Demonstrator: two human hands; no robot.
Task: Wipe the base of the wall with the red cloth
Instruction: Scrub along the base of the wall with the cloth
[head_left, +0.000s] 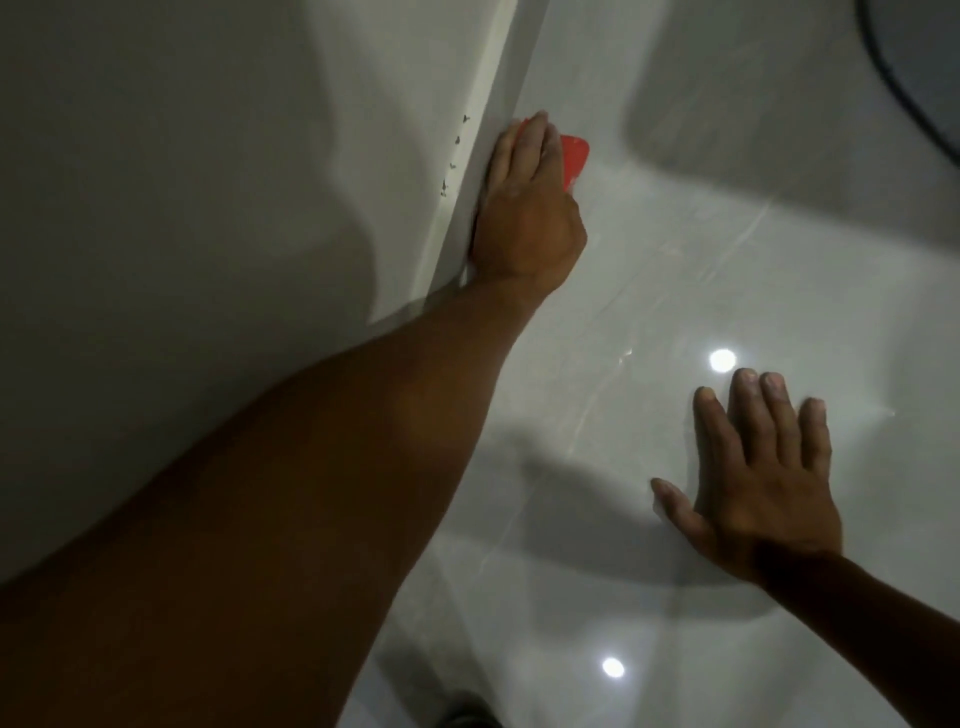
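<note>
My left hand (524, 208) presses the red cloth (575, 161) against the white baseboard (493, 93) at the foot of the grey wall (182, 156). Only a corner of the cloth shows to the right of my fingers; the remainder is hidden under the hand. Several small dark specks (454, 156) mark the wall just above the baseboard, left of my fingers. My right hand (758, 483) lies flat on the glossy floor with its fingers spread, holding nothing.
The pale glossy tiled floor (675, 260) fills the right half and reflects two ceiling lights (722, 359). A dark curved object (919, 78) sits at the top right corner. A dark shape (467, 712) shows at the bottom edge.
</note>
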